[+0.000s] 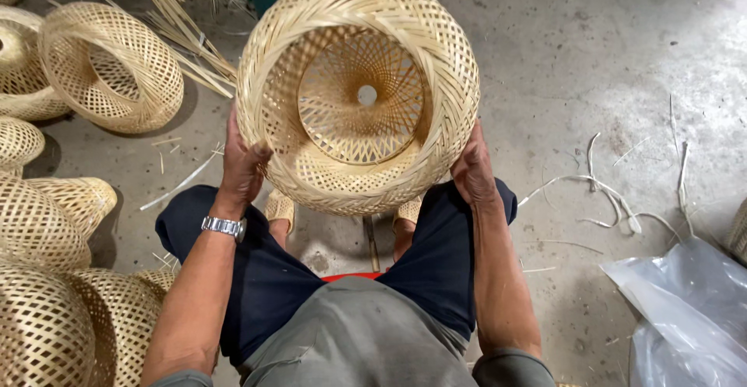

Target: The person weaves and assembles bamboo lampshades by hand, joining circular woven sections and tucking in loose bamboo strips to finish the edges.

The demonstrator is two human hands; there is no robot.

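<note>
Grey shirt [358, 340] nearest, dark trousers [268, 278] beyond. Left hand [241, 165] and right hand [473, 171] grip woven bamboo shade [358, 91] at opposite sides, fingers clamped on weave, shade held above knees, opening facing camera. More woven shades [109, 64] on floor [576, 60] left; clear plastic bag [689, 301] near right.

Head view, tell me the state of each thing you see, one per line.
Woven bamboo shade: held up, opening toward camera.
Left hand: gripping shade's left side.
Right hand: gripping shade's right side.
Other shades: lying on floor at left.
Bamboo strips: scattered loose.
Plastic bag: crumpled on floor.
</note>
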